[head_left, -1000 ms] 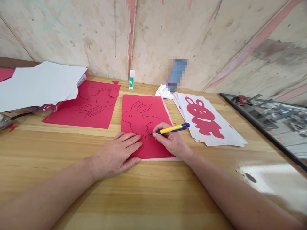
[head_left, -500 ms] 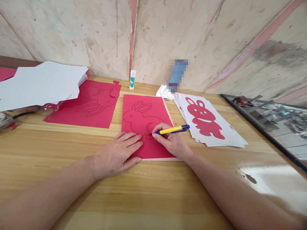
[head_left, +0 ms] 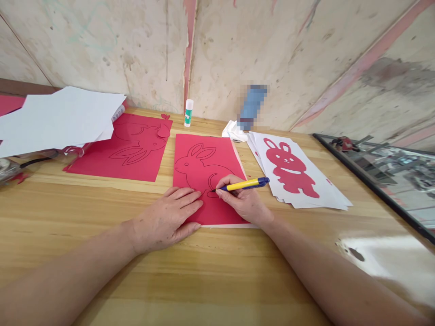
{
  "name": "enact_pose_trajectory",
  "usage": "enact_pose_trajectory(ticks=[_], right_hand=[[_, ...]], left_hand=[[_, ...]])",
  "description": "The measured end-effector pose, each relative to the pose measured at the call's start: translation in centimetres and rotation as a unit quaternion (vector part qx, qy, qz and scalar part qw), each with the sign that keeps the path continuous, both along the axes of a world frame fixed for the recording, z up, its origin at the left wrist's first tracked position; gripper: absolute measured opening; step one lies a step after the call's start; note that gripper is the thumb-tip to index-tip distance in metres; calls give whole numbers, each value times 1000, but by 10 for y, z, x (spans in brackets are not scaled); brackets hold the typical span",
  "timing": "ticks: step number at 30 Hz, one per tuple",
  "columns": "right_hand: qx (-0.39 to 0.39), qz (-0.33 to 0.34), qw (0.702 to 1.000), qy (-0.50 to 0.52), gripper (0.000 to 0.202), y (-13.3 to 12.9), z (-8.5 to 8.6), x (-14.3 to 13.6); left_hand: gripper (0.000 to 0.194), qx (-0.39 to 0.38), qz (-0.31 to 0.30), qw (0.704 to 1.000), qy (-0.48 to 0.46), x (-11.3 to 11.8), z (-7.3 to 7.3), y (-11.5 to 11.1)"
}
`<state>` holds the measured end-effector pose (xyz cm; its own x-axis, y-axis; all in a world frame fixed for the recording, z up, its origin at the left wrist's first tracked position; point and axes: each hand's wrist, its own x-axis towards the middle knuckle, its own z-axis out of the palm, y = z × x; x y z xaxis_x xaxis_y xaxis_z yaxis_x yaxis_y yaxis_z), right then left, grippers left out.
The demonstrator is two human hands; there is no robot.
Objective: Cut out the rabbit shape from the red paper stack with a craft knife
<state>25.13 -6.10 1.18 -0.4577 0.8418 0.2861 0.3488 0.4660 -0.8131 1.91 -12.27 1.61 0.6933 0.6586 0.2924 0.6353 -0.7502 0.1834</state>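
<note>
In front of me lies a sheet of red paper (head_left: 224, 154) with a rabbit outline drawn on it in dark line. My right hand (head_left: 246, 201) grips a yellow and blue pen (head_left: 246, 184), its tip on the paper by the rabbit's hind foot. Flat on the sheet's lower left rests my left hand (head_left: 170, 215), fingers stretched out. A pale layer shows under the red sheet along its right and bottom edges. The rabbit's rump is partly hidden behind my right hand.
Another red sheet (head_left: 142, 158) with a rabbit outline lies left, partly beneath white papers (head_left: 61, 117). A glue stick (head_left: 188, 113) stands near the wall. To the right, a red cut-out rabbit (head_left: 288, 167) lies on a white paper stack (head_left: 329, 192). A black-framed pane (head_left: 377, 192) is farther right.
The view has shifted very slightly. Both hands, the pen and the paper stay in practically the same places.
</note>
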Motion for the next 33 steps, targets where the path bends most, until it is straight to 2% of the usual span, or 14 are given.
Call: enact_pose_trajectory(ticks=[14, 33], right_hand=[[-14, 35, 999, 3, 8, -1, 1, -1], [-16, 42, 999, 2, 6, -2, 2, -1]], left_hand=[[42, 0, -3, 1000, -3, 0, 0, 0], [43, 7, -4, 1000, 12, 0, 1, 0]])
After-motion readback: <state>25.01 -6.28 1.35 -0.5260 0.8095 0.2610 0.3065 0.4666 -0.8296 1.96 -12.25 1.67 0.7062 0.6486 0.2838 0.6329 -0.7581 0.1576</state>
